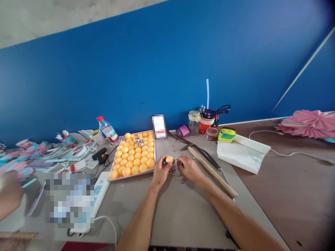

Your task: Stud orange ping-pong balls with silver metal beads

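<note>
My left hand (pixel 161 169) is closed round a small round thing (pixel 170 159) with a pale yellow-orange top and a darker edge. It looks like one of the table tennis balls, but the fingers cover much of it. Just to the right, my right hand (pixel 188 168) is pinched, its fingertips pointing at the left hand and a little apart from it. Whatever it grips is too small to make out. Tiny shiny and dark bits (pixel 173 172) lie on the table between and below the hands. Left of them, a shallow tray (pixel 131 176) holds rows of orange table tennis balls (pixel 135 169).
Thin wooden sticks (pixel 213 174) and dark straps lie right of my hands. Behind stand a jar (pixel 194 123), red paper cups (pixel 206 125) and a phone (pixel 159 126). A bottle (pixel 108 131), glue gun (pixel 100 156) and power strip (pixel 101 191) are left. Another person's arm (pixel 9 195) shows far left.
</note>
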Demonstrator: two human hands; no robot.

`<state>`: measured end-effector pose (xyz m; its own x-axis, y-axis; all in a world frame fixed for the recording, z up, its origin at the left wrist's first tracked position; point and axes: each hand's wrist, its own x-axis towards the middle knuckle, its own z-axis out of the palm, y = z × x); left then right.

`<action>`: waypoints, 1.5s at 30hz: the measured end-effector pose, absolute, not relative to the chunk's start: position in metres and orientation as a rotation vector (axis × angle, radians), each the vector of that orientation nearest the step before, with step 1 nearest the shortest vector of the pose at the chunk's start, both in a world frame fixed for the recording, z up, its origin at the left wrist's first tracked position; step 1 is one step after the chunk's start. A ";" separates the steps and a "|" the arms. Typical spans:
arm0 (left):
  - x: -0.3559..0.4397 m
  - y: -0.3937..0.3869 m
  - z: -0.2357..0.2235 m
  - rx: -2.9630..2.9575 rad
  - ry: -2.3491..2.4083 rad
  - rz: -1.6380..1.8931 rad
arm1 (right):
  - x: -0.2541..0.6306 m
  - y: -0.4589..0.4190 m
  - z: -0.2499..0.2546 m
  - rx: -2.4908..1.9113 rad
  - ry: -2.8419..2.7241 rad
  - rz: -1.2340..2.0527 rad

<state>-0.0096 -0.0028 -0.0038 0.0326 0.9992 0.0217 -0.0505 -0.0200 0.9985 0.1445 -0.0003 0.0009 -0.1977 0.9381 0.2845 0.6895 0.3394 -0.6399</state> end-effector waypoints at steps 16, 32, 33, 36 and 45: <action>-0.009 -0.003 -0.004 1.086 0.898 1.206 | 0.146 0.005 0.013 -0.908 -0.971 1.630; -0.011 -0.007 -0.001 1.110 0.883 1.118 | 0.148 0.003 0.015 -0.949 -1.033 1.658; -0.012 -0.007 0.000 1.116 0.888 1.112 | 0.148 0.003 0.016 -0.950 -1.032 1.671; -0.012 -0.007 0.000 1.166 0.906 1.081 | 0.147 0.002 0.015 -0.982 -1.017 1.697; -0.014 -0.006 0.001 1.251 0.952 1.052 | 0.143 0.000 0.012 -0.957 -0.924 1.763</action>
